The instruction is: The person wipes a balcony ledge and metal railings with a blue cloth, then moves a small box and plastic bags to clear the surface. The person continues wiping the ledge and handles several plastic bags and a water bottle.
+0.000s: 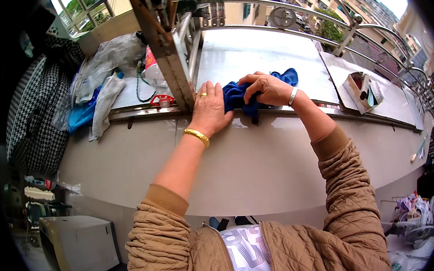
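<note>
A crumpled dark blue cloth (pixel 233 95) lies over the metal window track (pixel 286 110) and the near edge of a white panel (pixel 256 54). My right hand (pixel 268 88), with a silver bracelet at the wrist, pinches the cloth from above with bent fingers. Left of it, my left hand (pixel 209 108) rests palm down on the sill with its fingers stretched forward, beside the cloth's left end. A gold ring and a gold bangle are on that hand and wrist. The surface under its palm is hidden.
A rusty metal frame post (pixel 174 71) stands just left of my left hand. Farther left are plastic bags (pixel 117 52), a white rag (pixel 107 105) and a red-handled plastic bottle (pixel 157 77). A small box of items (pixel 363 91) sits at right, and metal railings (pixel 306 9) run behind.
</note>
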The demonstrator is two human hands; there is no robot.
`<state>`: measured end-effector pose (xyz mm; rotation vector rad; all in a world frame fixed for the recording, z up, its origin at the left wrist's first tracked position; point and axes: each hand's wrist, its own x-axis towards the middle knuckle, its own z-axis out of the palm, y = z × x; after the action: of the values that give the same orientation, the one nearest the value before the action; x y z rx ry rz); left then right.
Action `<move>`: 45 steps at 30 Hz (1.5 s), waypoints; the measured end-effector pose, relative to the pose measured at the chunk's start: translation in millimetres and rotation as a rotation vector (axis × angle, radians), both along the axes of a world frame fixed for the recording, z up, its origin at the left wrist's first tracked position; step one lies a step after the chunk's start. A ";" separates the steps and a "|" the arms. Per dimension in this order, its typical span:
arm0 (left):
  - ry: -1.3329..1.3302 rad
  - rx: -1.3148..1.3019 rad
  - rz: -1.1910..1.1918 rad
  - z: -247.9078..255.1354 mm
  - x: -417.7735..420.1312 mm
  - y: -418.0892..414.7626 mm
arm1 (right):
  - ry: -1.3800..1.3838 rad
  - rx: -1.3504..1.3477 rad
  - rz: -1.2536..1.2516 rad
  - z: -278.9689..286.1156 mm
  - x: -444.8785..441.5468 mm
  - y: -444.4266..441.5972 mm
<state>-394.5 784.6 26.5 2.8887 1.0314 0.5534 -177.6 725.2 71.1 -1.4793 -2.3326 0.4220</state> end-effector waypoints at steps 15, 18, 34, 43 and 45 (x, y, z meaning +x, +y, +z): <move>0.108 0.085 -0.024 0.8 -6.3 -3.2 | 0.048 0.154 -0.968 -2.0 172.0 -98.5; 0.122 0.074 -0.049 3.1 4.8 -4.1 | -0.160 -0.040 -1.262 -30.7 177.0 -78.5; 0.128 0.129 -0.040 -0.3 -5.1 0.9 | 0.179 0.204 -1.160 -11.7 131.1 -282.2; 0.142 0.108 -0.034 -5.5 -7.3 0.8 | -0.305 -0.105 -1.381 -50.3 85.3 -201.5; 0.152 0.097 -0.031 -2.2 -9.3 1.5 | -0.280 -0.023 -1.264 -51.1 52.5 -190.4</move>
<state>-403.8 786.2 24.3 3.0677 1.0020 0.3987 -125.2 534.8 20.0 -2.7037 -1.0853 -0.1235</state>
